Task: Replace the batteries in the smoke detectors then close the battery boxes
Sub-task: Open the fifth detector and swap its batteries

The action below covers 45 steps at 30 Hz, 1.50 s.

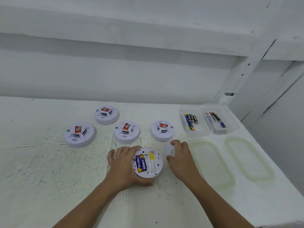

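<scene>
Upturned smoke detector (152, 163) on the table (49, 170), two batteries (141, 162) seated in its open bay: likely light, rigid, smooth; left hand (122, 163) clasps it by the rim, the sound hold. Right hand (181, 157), just beside, pinches the thin battery cover (169, 149). Beyond: four detectors (126, 131) face-up, two battery tubs (195, 135).

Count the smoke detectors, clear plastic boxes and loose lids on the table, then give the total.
Smoke detectors: 5
Clear plastic boxes: 2
Loose lids: 2
Total: 9
</scene>
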### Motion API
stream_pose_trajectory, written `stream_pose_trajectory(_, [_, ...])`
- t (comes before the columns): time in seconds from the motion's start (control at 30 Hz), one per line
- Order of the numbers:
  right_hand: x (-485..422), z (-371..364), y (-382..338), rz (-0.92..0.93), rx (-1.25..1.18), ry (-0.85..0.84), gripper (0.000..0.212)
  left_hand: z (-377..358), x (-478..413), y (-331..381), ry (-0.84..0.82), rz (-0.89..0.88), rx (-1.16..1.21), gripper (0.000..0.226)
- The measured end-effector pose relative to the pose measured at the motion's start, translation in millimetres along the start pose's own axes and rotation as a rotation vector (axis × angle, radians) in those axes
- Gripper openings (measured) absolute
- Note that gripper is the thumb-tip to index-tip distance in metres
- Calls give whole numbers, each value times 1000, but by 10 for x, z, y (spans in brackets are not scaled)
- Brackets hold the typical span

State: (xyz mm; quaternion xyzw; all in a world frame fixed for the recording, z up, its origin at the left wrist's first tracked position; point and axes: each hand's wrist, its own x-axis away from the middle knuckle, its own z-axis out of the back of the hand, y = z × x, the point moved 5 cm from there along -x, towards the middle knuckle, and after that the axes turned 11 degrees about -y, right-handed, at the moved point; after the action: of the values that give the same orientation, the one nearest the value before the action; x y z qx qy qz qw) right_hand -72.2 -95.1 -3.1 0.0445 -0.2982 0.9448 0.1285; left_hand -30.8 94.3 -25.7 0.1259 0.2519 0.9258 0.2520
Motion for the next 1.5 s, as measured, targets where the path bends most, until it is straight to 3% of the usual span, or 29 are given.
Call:
stream_pose_trajectory(0.27, [25, -85, -79, 16, 544, 234, 44, -27, 26, -32, 44, -37, -33, 131])
stream_pose_trajectory(0.43, [62, -121, -7, -35, 636, 167, 33, -5, 37, -9, -2, -69, -13, 135])
stream_pose_trajectory(0.57, [25, -95, 17, -7, 618, 143, 27, -1, 66, -53, -2, -126, 132, 115])
stream_pose_trajectory(0.7, [-34, -71, 71, 31, 505, 78, 38, -20, 65, -89, 28, -171, 177, 94])
stream_pose_trajectory(0.87, [-57, 109, -171, 223, -34, 103, 13, 0, 45, -58, 43, -142, 180, 92])
stream_pose_trajectory(1.03, [1, -106, -534, 382, 13, -125, 15, -37, 11, -90, 63, -120, 176, 94])
stream_pose_trajectory(1.33, [-10, -256, -683, 546, 193, -54, 22, -39, -6, -85, 80, -125, 172, 97])
stream_pose_trajectory(1.5, [-32, -270, -766, 578, 289, -55, 3, -40, -3, -85, 46, -111, 149, 99])
